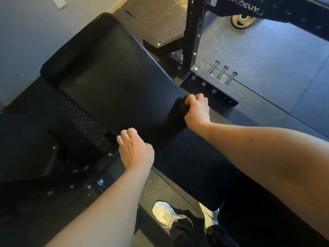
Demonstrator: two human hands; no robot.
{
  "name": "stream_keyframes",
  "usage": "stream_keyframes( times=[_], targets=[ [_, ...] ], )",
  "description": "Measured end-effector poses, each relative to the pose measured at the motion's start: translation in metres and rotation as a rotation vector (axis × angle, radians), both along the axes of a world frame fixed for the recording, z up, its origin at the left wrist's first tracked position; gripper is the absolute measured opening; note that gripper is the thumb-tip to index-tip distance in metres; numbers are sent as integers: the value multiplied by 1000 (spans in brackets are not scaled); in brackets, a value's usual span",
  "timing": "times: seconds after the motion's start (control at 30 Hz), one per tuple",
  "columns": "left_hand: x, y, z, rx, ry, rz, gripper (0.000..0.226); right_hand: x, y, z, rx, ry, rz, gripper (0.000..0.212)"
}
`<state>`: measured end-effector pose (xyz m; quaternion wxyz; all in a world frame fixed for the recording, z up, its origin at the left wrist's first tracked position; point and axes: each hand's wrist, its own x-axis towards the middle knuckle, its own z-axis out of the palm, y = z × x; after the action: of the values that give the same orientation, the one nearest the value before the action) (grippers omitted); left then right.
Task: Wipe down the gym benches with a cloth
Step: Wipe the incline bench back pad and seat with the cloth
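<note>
The left hand (136, 150) rests curled, holding nothing visible, on the near edge of the black padded bench surface (114, 82). Farther along that surface's right edge, the right hand (195, 109) closes its grip on a dark bunched cloth (183, 106). Beyond stands a black steel rack upright (193, 32).

Bench pad (110, 75) lies left of rack upright (193, 32).

2 hands (136, 150) (196, 111), 1 bench (114, 73), 2 shoes (164, 213) (211, 218)
</note>
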<state>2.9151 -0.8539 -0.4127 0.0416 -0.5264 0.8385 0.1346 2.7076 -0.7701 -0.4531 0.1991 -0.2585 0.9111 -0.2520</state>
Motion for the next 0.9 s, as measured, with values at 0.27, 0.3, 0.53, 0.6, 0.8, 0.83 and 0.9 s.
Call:
stream_keyframes(
  times=[0.27,0.3,0.53,0.6,0.8,0.83,0.9],
  targets=[
    [1,6,-8,-51,-22,-12,56,64,-72,26,-254,78,239,35],
    [0,7,-9,-57,-26,-9,56,67,-72,23,-255,78,248,34],
    [-7,7,-9,-52,-69,8,55,34,16,-17,-70,-36,-167,45],
    [-6,7,-9,-52,-68,7,56,31,38,-24,-38,-82,-197,44],
    [1,2,-6,-27,-64,-45,57,51,-4,-2,1,-70,-326,44],
    [1,1,-6,-21,-56,-47,56,60,-17,4,-53,-54,-263,40],
    [0,1,-5,-20,-51,-49,54,80,-42,15,-178,-23,-58,33]
  ],
)
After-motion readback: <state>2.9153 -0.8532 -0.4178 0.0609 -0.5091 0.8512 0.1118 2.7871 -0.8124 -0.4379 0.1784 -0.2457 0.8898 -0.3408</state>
